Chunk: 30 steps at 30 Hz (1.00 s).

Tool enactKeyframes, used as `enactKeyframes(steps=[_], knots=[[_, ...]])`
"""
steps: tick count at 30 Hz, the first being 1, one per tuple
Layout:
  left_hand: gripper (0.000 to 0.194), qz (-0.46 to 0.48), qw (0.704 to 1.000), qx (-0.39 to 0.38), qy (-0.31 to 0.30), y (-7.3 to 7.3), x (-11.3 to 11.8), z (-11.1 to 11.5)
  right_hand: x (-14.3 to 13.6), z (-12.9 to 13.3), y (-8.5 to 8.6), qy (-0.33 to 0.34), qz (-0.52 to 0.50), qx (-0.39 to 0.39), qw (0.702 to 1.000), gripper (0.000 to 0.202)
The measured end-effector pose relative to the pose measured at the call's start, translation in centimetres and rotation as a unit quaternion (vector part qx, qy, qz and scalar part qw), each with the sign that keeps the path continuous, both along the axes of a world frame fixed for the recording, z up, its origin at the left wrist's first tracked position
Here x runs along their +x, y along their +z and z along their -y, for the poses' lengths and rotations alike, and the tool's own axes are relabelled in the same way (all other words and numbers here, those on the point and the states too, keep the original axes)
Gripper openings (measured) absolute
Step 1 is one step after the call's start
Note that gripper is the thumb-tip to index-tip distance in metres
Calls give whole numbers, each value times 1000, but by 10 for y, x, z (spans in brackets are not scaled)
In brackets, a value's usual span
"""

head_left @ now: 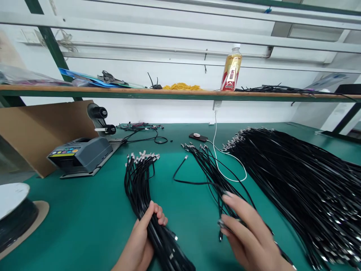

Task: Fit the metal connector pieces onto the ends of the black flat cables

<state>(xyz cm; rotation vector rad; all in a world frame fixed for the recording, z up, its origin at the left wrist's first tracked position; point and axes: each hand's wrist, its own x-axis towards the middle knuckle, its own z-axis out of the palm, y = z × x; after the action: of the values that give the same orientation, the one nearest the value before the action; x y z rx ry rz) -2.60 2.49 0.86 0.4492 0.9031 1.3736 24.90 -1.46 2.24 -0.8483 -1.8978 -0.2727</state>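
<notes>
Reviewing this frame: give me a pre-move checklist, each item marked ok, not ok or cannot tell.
1. Left hand closed around the bundle: ok.
2. Right hand closed on anything from the middle pile: cannot tell, blurred.
3. Middle pile lying together: not ok, one cable bends out leftward.
4. White cord clear of that pile: not ok, crosses it in view.
5. Bottle upright on the shelf: ok.

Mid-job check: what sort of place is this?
Probably a cable workbench in a workshop or small factory: a large heap of black cables lies on the right, the left hand grips a bundle of black cables, and a grey machine with coloured buttons stands on the left.
</notes>
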Motion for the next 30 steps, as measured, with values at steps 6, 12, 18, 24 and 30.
enactKeyframes(steps=[6, 12, 18, 24, 30], knots=[[30, -27, 998, -28, -54, 3, 1, 5, -26, -33, -20, -82, 135, -126, 979, 15], [9, -36, 986, -42, -156, 2, 2, 18, -12, -40, -31, -138, 136, -124, 973, 14], [23, -79, 959, -23, -271, -7, 6, 28, -36, -10, -8, 45, -3, -350, 936, 15], [20, -156, 940, 26, -301, -8, 5, 28, -67, 6, -7, 146, -53, -584, 797, 9], [23, -136, 942, 20, -307, -9, 5, 27, -75, 8, -8, 161, -66, -613, 771, 14]])
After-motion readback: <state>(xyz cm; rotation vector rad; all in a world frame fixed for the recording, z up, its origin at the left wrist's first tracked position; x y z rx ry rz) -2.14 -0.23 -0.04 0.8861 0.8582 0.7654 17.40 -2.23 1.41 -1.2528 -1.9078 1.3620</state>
